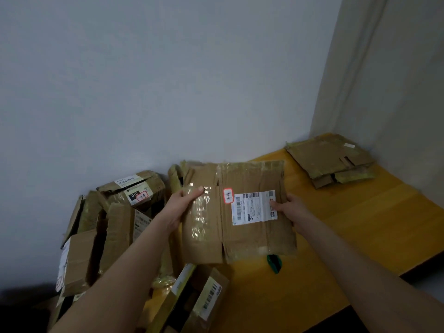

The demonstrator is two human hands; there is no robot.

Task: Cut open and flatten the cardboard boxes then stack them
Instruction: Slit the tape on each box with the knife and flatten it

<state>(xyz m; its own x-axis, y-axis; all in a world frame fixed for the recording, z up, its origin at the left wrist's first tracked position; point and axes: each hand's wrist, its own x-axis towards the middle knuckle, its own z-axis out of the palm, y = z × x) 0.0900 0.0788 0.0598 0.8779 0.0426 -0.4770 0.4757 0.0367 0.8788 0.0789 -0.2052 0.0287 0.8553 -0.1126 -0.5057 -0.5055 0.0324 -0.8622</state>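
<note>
Holding a flattened box [237, 212] by its side edges, both hands sit in the middle of the head view. The left hand [179, 207] grips the box's left edge. Its thumb lies across a shiny taped strip on the upper face, and its other fingers are hidden behind the cardboard. The right hand [292, 209] grips the right edge with its thumb pressed on the corner of a white label [254, 207], its fingers likewise out of sight behind. The box is tilted up toward the camera with its near edge low over the yellow desk [360, 224]; whether it touches the desk I cannot tell. A small red-bordered sticker [228, 195] sits just left of the label.

A green tool [275, 263] lies on the desk, partly covered by the box's near right corner; its kind cannot be made out. At the desk's far right corner, close to the wall [168, 80], lies a stack [331, 162] of flattened boxes, well apart from the held one. To the left is a pile [115, 224] of unflattened boxes leaning on one another, several with labels, and one near the top is marked "010". An open carton [192, 299] lies near the bottom edge, just beside the left forearm.
</note>
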